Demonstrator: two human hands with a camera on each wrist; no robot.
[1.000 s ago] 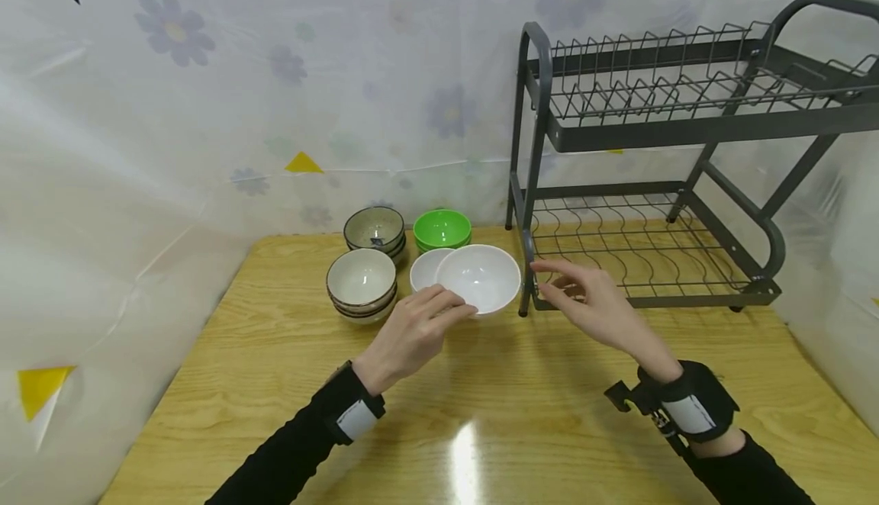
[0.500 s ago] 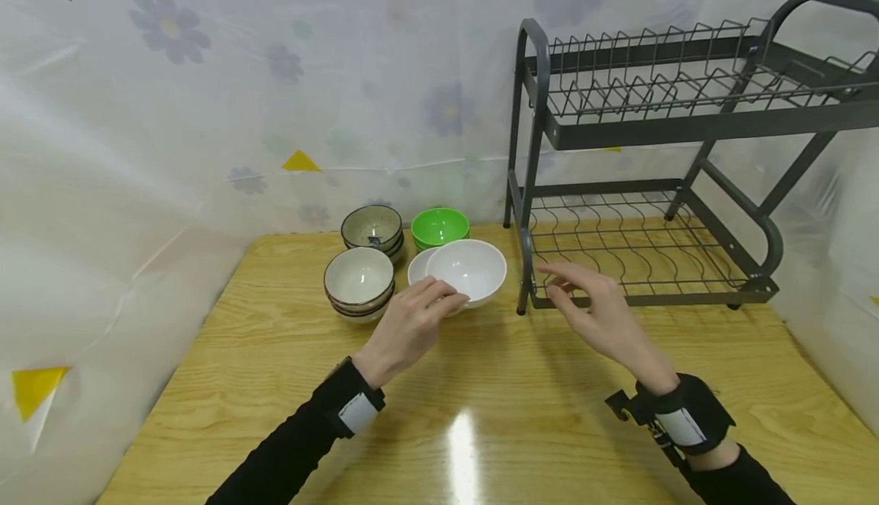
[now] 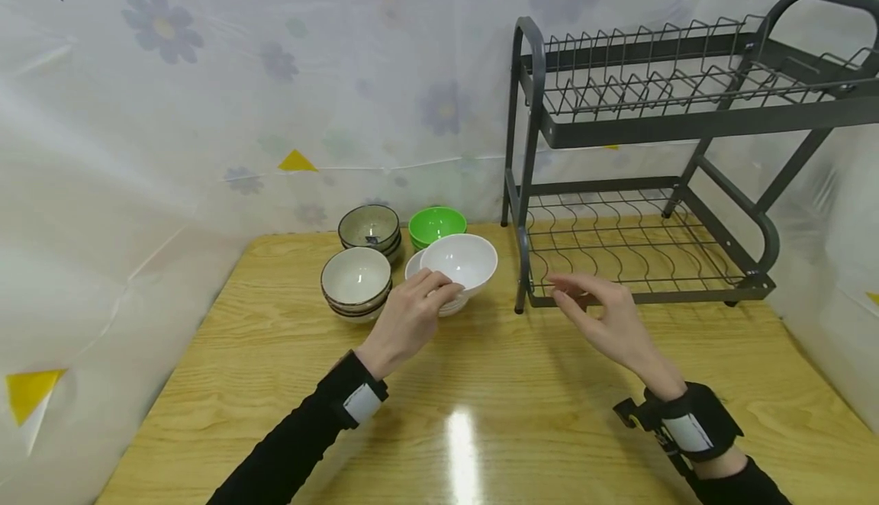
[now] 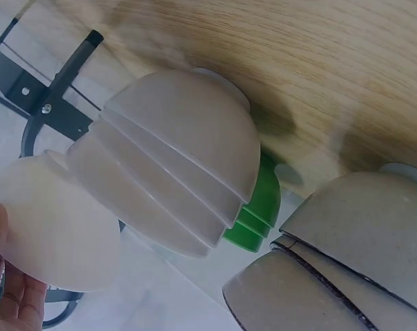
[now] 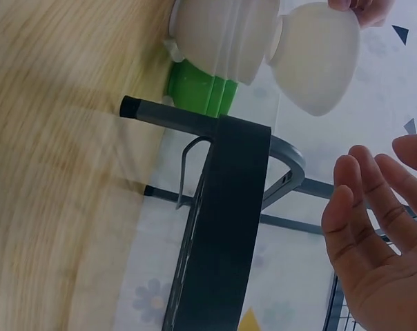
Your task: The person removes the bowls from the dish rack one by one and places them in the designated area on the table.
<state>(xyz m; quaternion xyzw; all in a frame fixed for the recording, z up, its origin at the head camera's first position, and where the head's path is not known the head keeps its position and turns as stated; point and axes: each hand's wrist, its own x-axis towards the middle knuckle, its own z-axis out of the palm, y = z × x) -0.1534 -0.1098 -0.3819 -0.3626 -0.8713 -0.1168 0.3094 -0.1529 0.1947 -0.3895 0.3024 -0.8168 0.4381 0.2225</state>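
My left hand pinches the near rim of a white bowl, which hangs tilted above a stack of white bowls. In the left wrist view, thumb and fingers grip the bowl's edge, and its base comes close to the stack's top bowl. Held up before the rack's lower tier, my right hand has relaxed, slightly bent fingers and nothing between them. Green bowls stand behind the white stack. To its left sits a stack of cream bowls with dark rims, and behind those, grey-green patterned bowls.
A dark two-tier dish rack stands on the wooden table at the right, its left legs close beside the white bowls. Flower-printed plastic sheeting hangs behind and along the sides.
My left hand has carried the white bowl a little left, bringing it over the white stack. The right hand has shifted slightly right and down, away from the bowl.
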